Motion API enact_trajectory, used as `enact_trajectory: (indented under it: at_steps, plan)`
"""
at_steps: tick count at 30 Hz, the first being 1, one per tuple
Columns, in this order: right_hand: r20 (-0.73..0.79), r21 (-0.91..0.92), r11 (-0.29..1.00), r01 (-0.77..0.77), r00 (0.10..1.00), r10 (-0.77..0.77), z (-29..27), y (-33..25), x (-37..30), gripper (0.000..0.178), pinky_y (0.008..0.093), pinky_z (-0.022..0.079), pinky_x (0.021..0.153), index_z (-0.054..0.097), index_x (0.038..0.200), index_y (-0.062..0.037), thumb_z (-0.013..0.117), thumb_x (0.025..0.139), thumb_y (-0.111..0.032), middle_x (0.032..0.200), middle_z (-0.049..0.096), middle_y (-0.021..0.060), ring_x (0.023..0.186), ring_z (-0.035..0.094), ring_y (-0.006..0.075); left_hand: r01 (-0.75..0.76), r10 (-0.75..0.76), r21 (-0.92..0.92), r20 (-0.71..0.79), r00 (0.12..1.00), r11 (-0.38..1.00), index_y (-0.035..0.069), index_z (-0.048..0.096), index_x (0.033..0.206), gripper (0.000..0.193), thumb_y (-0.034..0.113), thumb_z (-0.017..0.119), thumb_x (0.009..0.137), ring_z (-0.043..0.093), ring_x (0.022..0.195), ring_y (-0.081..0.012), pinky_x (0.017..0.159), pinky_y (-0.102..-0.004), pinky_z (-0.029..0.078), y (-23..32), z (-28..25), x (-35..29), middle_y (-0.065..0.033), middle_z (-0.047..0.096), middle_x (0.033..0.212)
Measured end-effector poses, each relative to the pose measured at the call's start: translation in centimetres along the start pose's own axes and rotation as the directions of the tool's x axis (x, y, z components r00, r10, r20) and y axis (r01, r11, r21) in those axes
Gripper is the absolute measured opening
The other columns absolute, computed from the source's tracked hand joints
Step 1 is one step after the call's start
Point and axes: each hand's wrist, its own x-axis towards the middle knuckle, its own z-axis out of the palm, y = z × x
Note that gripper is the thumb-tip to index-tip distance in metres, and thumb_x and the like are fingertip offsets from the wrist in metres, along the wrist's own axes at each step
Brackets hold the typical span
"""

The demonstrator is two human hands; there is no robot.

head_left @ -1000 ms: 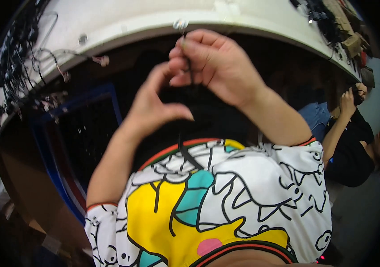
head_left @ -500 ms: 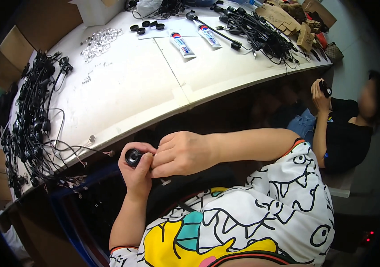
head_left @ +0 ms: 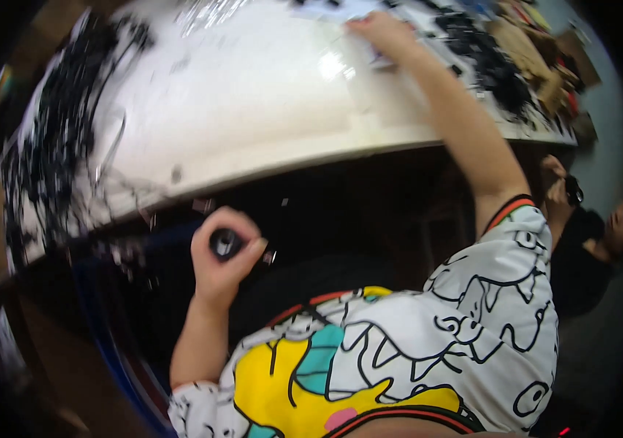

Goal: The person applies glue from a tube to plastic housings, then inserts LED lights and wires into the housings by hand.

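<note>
White table (head_left: 253, 95) ahead, my left hand (head_left: 214, 274) encircles a black round part (head_left: 224, 244); my right hand (head_left: 386, 33), grip too blurred to tell, seems mid-reach, needing careful aim.

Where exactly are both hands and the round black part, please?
Left hand (head_left: 214, 274): head view, near the thumb's base.
Right hand (head_left: 387, 35): head view, back of the hand.
Round black part (head_left: 224, 244): head view, end facing the camera.

White table (head_left: 238, 124) (dark space (head_left: 370, 204) beneath)
</note>
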Motion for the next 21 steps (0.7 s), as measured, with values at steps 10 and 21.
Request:
enact_trajectory:
  at_steps: [10, 21]
  plan:
    - [0.196, 0.842, 0.539, -0.041, 0.953, -0.233, -2.7, -7.7, -13.2, 0.027, 0.0225, 0.041, 0.055, 0.061, 0.087, -0.0023, 0.06, 0.077, -0.027, 0.072, 0.059, 0.0043, 0.063, 0.054, 0.01, 0.059, -0.06, 0.012, 0.106, 0.993, 0.998, 0.004, 0.053, 0.07, 0.018, -0.001, 0.069, 0.067, 0.052, 0.058, -0.0051, 0.054, -0.0173, 0.042, -2.5, -1.1, -0.9, 0.0003, 0.054, 0.064]
    - [0.753, 0.646, 0.495, -0.581, 0.383, -0.535, -2.3, -10.3, -22.4, 0.027, 0.0133, 0.042, 0.049, 0.065, 0.081, -0.0032, 0.067, 0.073, -0.029, 0.065, 0.06, 0.0032, 0.051, 0.055, 0.0056, -0.042, -0.011, 0.168, 0.304, 0.953, 0.985, 0.004, 0.056, 0.075, 0.02, 0.005, 0.073, 0.064, 0.054, 0.061, -0.0073, 0.057, -0.0183, 0.043, -2.3, -0.6, -1.3, -0.0012, 0.057, 0.065]
